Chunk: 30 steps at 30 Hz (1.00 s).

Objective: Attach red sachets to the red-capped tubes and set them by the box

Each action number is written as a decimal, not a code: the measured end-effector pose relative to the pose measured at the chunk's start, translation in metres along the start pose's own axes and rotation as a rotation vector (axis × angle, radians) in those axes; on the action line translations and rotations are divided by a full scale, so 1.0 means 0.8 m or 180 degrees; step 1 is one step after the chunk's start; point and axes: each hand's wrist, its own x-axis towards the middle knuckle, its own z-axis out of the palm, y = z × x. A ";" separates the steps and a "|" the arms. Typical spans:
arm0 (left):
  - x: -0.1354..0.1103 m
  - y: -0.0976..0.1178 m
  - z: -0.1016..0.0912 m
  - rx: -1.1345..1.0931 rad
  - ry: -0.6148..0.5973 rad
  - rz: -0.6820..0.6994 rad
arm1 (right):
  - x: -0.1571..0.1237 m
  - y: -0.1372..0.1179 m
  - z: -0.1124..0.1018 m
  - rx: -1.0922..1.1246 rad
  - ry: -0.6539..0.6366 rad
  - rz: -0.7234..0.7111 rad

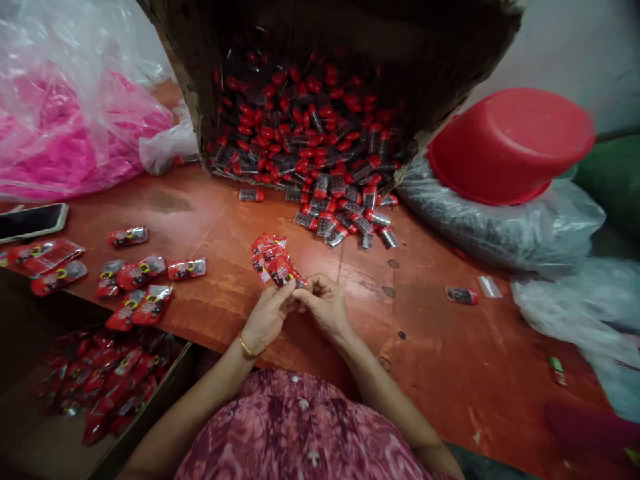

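Observation:
A fan of several flat red printed packets (280,263) is pinched in my left hand (267,317), thumb on top. My right hand (327,307) has its fingers closed at the near corner of the same packets, touching the left fingertips. Exactly what the right fingers grip is partly hidden. Ahead, small clear containers with red caps (325,223) spill from a cardboard box (193,87) onto the wooden table (210,200). To the left lie several filled red packets (143,272), each with a container inside.
An open carton (145,407) with many red packets stands below the table's left edge. A phone (33,222) and a bag of pink pieces (75,143) are at left. At right sit a red tub (515,143), plastic bags (505,230) and a single container (461,295).

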 end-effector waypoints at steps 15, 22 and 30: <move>0.009 0.122 -0.124 -0.1249 0.2540 0.2428 | 0.145 0.010 -0.072 -0.4594 0.0297 -0.1416; 0.039 0.052 -0.076 0.2857 0.1752 0.2093 | 0.064 0.030 -0.129 -0.4499 -0.0404 -0.2150; 0.066 0.022 -0.062 0.5877 0.1205 0.1796 | 0.017 0.036 -0.143 -0.4369 0.0190 -0.2632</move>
